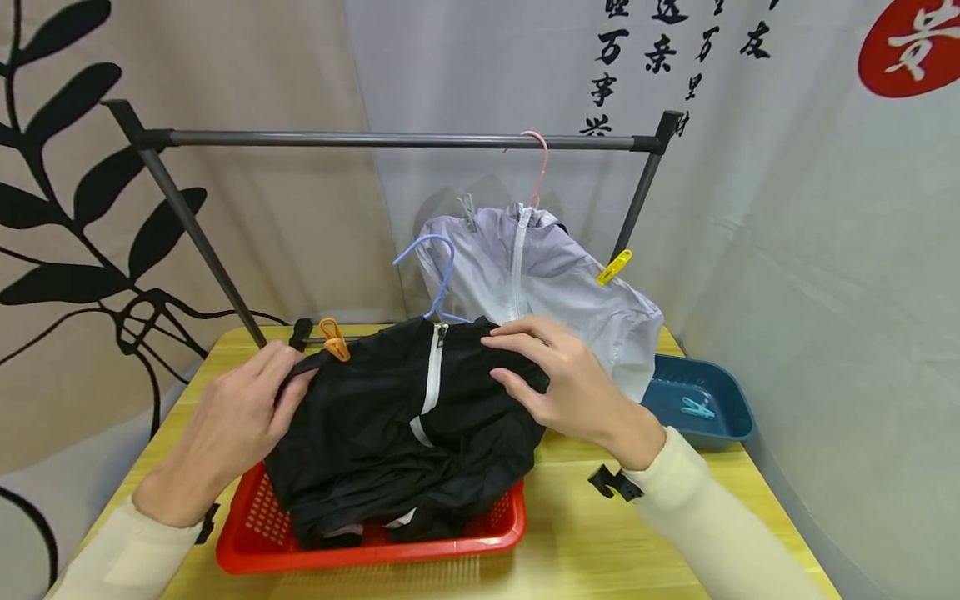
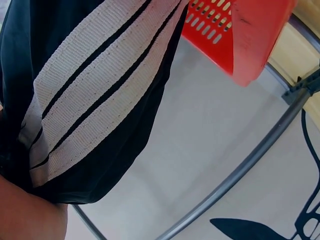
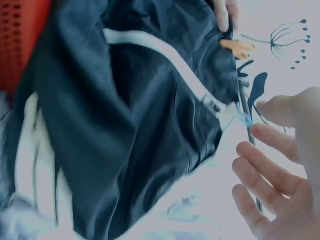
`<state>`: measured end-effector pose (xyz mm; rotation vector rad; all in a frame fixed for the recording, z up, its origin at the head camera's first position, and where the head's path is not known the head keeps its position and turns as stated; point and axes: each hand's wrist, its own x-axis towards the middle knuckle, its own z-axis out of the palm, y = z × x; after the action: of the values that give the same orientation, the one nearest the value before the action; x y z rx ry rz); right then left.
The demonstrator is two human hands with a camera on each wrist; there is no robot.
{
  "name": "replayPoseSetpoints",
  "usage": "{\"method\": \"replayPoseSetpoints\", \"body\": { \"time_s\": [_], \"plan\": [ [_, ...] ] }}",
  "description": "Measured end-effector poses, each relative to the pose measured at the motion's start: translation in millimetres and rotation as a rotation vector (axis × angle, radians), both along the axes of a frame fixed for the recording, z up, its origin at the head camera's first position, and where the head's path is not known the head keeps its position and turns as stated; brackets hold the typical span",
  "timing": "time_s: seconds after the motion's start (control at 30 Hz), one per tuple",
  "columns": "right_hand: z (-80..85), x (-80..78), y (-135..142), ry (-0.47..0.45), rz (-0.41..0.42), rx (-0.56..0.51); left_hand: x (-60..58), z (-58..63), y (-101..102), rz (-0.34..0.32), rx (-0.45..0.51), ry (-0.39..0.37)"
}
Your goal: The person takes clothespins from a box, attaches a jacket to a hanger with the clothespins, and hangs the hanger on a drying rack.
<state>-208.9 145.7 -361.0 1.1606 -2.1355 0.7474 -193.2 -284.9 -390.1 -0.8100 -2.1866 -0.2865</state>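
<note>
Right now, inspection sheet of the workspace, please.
Surface: wooden table under the red basket.
Job's things: black jacket, partly in the basket; blue hanger hook at its collar, orange clip at its shoulder.
Clutter: blue tray holding a light-blue clip.
Hands: left hand pinches the jacket's edge; right hand over the opposite shoulder, fingers spread.
Cables: nothing certain; dark curved strip lower left, unclear.
Surroundings: pale jacket hangs on rack; lettered backdrop behind.

Jacket [image 1: 360,417] is thin, smooth cloth, kinda satiny; its stripes [image 2: 100,77] look matt and ribbed. From the head cam, glossy plastic basket [image 1: 375,556] at 7 o'clock, smooth metal rack bar [image 1: 375,139] at 12, slightly shiny wood-grain tabletop [image 1: 585,533] at 5.
</note>
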Motion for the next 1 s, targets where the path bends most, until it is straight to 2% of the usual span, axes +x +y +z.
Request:
{"method": "replayPoseSetpoints", "body": {
  "time_s": [0.1, 0.47, 0.73, 1.0],
  "plan": [
    [-2.3, 3.2, 18.4, -0.013, -0.043, -0.004, -0.3, -1.0, -0.6, -0.001, -0.002, -0.007],
    [-2.6, 8.4, 86.4, 0.03, -0.222, -0.039, -0.2, -1.7, -5.1, -0.003, 0.017, -0.022],
    [0.4, 7.6, 121.9, 0.045, -0.29, -0.098, -1.9, -1.4, -6.5, 0.001, 0.016, -0.022],
    [1.1, 5.7, 145.3, 0.081, -0.352, -0.169, -2.7, -3.4, -7.5, -0.001, 0.015, -0.036]
  ]
}}
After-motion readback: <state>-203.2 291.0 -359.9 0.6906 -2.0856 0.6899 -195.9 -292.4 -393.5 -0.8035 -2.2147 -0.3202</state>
